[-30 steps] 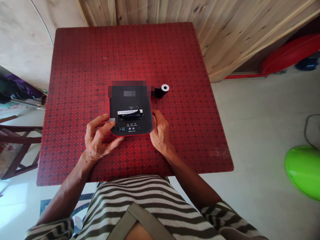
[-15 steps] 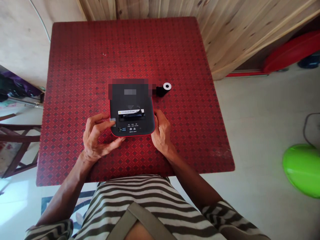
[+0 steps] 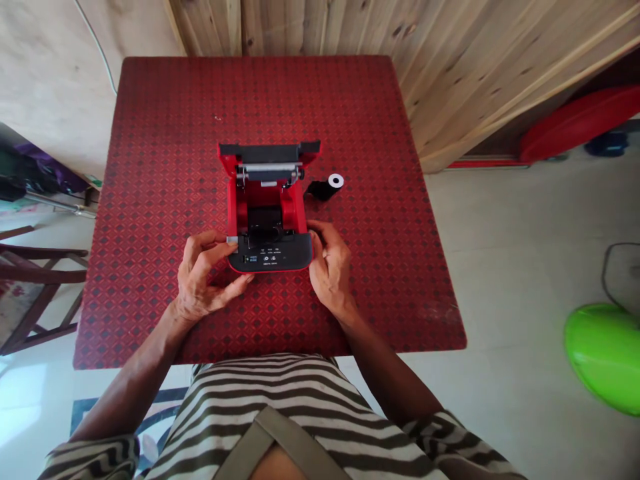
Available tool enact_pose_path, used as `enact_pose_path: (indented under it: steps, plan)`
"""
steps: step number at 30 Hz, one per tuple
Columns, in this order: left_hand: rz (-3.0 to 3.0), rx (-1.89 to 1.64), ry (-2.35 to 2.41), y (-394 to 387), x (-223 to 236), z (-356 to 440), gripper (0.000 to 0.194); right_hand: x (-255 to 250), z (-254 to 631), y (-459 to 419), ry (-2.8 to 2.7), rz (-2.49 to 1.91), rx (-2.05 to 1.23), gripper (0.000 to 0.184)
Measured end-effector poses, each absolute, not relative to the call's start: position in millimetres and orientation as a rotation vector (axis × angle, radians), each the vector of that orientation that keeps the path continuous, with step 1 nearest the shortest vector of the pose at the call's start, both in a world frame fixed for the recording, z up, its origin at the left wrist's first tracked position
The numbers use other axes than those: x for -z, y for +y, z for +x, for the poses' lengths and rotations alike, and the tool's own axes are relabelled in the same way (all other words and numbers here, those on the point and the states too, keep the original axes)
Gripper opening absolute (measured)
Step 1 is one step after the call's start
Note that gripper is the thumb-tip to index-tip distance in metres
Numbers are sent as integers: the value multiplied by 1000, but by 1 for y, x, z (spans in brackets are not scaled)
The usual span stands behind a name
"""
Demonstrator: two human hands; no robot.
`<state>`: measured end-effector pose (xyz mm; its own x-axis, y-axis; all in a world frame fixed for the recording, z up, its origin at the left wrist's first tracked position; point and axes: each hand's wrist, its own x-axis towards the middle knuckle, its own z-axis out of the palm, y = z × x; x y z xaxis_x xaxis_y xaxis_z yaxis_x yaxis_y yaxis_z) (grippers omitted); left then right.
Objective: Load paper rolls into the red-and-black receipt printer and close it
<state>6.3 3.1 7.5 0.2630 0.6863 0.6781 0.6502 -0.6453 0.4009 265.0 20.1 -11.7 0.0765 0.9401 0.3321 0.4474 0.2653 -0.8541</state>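
A small red and black receipt printer sits near the front of the table. Its lid stands raised at the back, and a black roll shows in the compartment. My left hand grips the printer's left front corner, index finger on a grey tab. At the right side my right hand is wrapped against the casing; some of its fingers are hidden. Just behind and right of the printer lies another black roll with a white end.
The table has a red patterned top. Wooden boards rise behind it. A dark wooden chair stands to the left, and a bright green object rests on the floor at right.
The printer's lid has swung up and back, exposing the red inside and the roll. Both hands keep their places on the casing. The view has shifted slightly.
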Motion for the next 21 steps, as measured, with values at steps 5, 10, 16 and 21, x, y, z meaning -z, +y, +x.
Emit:
enact_pose_path:
  steps: [5,10,16,21]
  plan:
    - [2524,-1339,1342,0,-2,5,62,-46,268,40,-1813,-1206,-366,15]
    - [2546,-1311,1372,-2,2,4,67,-62,234,85,-2422,-1086,-334,15]
    - [2537,-1299,1359,-4,2,6,64,-39,208,120,-2552,-1194,-350,28]
    - [2524,-1306,1356,-4,0,8,68,-39,219,126,-2417,-1084,-593,33]
